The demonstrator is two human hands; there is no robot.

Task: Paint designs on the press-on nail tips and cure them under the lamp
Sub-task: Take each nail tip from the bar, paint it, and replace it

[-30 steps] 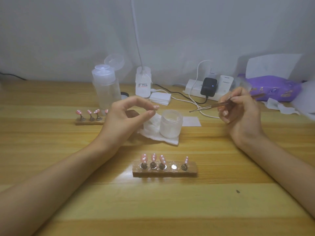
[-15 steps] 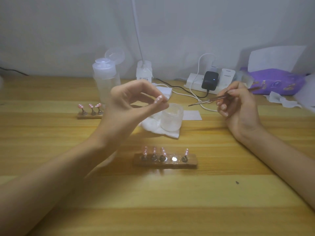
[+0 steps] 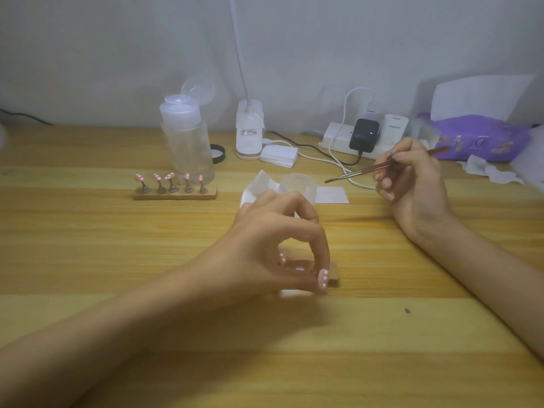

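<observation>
The clear pump bottle (image 3: 188, 142) stands at the back of the surface (image 3: 88, 260) with its flip lid thrown open; how much is in it I cannot tell; just in front of it the far wooden holder (image 3: 176, 195) carries five pink nail tips (image 3: 170, 176) upright on little stands, one per socket; the small clear jar (image 3: 298, 187) sits on a white wipe (image 3: 257, 184), its contents too pale to make out; the near wooden holder (image 3: 333, 274) lies mostly under my left hand (image 3: 265, 245), only its right end and one dotted tip (image 3: 282, 257) showing through the loop of my fingers; that hand arches over the holder, wrist low, thumb and forefinger pinching a pink nail tip (image 3: 323, 279) with white dots, right down at the block; whether it is seated I cannot tell, the view being blurred there; my right hand (image 3: 412, 184) is propped up off to the right, well apart from the holder, its fingers curled round a thin brush (image 3: 368, 171) whose bristles point left toward the jar without touching it; behind stand the lamp base (image 3: 248, 134), a power strip (image 3: 338, 139) with a black charger (image 3: 363, 135), and a purple wipes packet (image 3: 482, 136).
</observation>
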